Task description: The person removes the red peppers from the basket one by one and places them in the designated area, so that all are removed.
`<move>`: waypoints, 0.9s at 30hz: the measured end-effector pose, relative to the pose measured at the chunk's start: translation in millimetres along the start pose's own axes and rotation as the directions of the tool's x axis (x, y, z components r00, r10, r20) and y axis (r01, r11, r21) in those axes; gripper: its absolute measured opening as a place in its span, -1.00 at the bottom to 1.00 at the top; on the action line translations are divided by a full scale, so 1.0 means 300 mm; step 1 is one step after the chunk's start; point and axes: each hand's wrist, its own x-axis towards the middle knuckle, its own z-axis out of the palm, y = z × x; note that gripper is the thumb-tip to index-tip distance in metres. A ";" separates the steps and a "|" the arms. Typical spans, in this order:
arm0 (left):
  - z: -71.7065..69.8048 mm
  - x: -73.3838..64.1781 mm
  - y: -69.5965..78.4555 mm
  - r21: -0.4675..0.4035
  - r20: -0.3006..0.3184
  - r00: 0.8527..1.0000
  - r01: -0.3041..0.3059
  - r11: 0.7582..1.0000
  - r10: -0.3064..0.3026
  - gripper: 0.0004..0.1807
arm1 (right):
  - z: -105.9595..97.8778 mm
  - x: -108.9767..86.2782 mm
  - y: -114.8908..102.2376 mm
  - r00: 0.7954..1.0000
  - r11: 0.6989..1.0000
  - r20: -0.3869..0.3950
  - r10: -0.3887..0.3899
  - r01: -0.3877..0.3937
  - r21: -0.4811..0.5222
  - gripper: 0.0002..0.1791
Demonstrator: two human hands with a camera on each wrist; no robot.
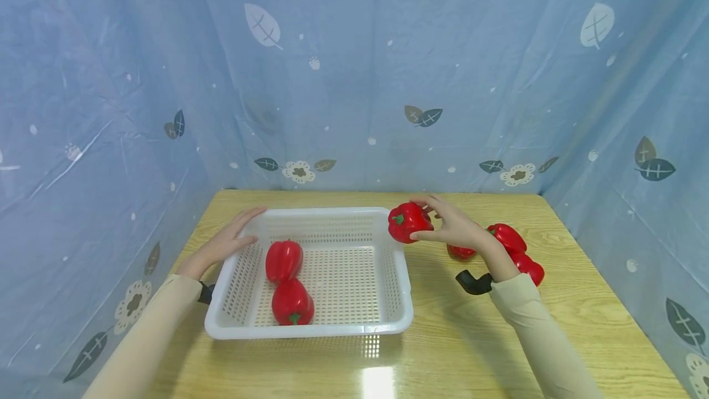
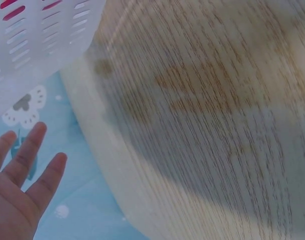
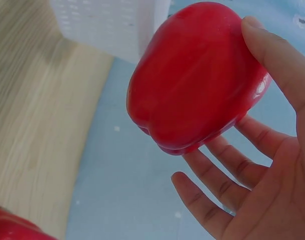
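My right hand (image 1: pixel 451 225) grips a red bell pepper (image 1: pixel 408 221) with a green stem, above the right rim of a white plastic basket (image 1: pixel 407 300). In the right wrist view the thumb lies on one side of the held bell pepper (image 3: pixel 192 80) and the fingers on the other. My left hand (image 1: pixel 224 242) is at the basket's back left corner, touching its rim; its fingers (image 2: pixel 30 155) look straight and spread in the left wrist view. Inside the basket, towards its left side, lie two more red bell peppers, one behind (image 1: pixel 284 261) and one in front (image 1: pixel 292 302).
Right of the basket, several red bell peppers (image 1: pixel 506 238) lie on the wooden table (image 1: pixel 443 350), partly hidden by my right hand and forearm. A blue patterned curtain (image 1: pixel 354 79) encloses the table at the back and both sides.
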 end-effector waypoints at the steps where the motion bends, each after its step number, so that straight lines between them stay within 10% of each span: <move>1: 0.001 0.000 -0.002 -0.003 -0.004 1.000 0.000 1.000 0.000 -0.35 | -0.001 -0.005 0.005 1.000 1.000 -0.002 0.001 -0.001 -0.010 -0.14; 14: 0.033 0.017 -0.145 0.013 -0.013 1.000 -0.010 1.000 0.010 -0.31 | -0.001 -0.083 0.074 1.000 0.998 -0.010 0.002 -0.002 -0.068 -0.14; 21: 0.002 0.004 -0.007 -0.010 -0.004 1.000 -0.012 1.000 0.012 -0.36 | -0.001 -0.140 0.111 0.998 0.993 -0.010 0.057 -0.058 -0.100 -0.13; 27: 0.000 -0.001 -0.007 -0.018 -0.006 1.000 -0.009 1.000 0.009 -0.36 | 0.001 -0.177 0.126 0.998 0.989 -0.002 0.068 -0.067 -0.133 -0.15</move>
